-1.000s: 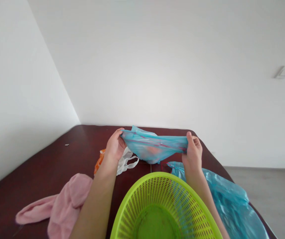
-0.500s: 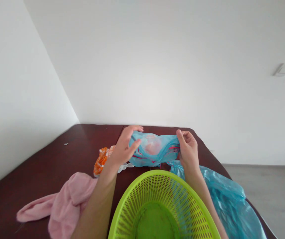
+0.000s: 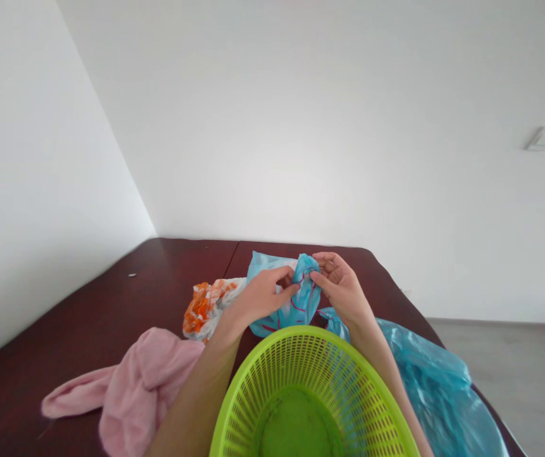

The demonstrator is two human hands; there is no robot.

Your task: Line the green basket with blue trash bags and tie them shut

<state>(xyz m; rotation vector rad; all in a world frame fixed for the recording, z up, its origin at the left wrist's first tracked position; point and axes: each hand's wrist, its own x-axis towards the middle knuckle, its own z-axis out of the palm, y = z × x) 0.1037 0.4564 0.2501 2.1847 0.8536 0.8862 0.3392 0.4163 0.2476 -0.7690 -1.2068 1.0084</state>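
Light-blue bag (image 3: 307, 303) between both hands, just beyond the green basket (image 3: 301, 332), over the dark red table (image 3: 158, 285); impossible to tell from this angle whether resting or lifted. Right hand (image 3: 342, 284): thumb and forefinger apparently pinching the bunched upper edge, other fingers loosely curled. Left hand (image 3: 267, 295): thumb and fingers slightly parted beside the bunch; impossible to tell whether closed on the plastic. For neat gathering, apparently the step in hand: hold the bunch steady on the right, draw the loose left panel inward fold by fold, press out trapped air, and avoid hard tugging, with tearing a likely risk. Keep folds clear of the larger blue bag (image 3: 444, 393), near on the right, and the orange-and-white bag (image 3: 200, 309), just beside on the left.
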